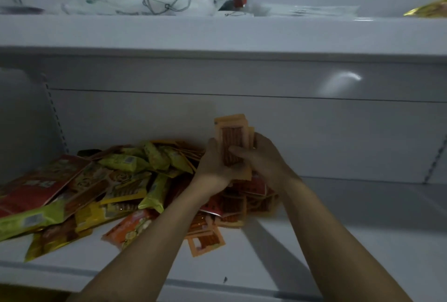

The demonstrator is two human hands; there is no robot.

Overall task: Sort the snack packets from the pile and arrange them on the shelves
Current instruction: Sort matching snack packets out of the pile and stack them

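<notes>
dim white metal shelving fills the view, and over its lower shelf [350, 224] a small stack of orange snack packets [231, 136] stands upright between both hands, just above the right-hand edge of the pile [116, 188]. the left hand [214, 165] cups the stack from the left and below, and the right hand [262, 156] closes on it from the right with its thumb across the front packet, so each grip is clamped on the stack. the front packet has a clear window showing reddish-brown sticks. more orange windowed packets lie loose beneath the hands, and one orange windowed packet [205, 241] rests flat nearer the front lip. the pile sprawls across the left half of the shelf up to the back panel [314, 132], mixing yellow-green packets [125, 162], yellow ones and a large red packet [36, 188] at the far left. a slotted upright [55, 113] runs down the left corner. on the upper shelf [217, 33] sits a white plastic bag [145, 2], with a gold packet [430, 6] at the far right edge.
</notes>
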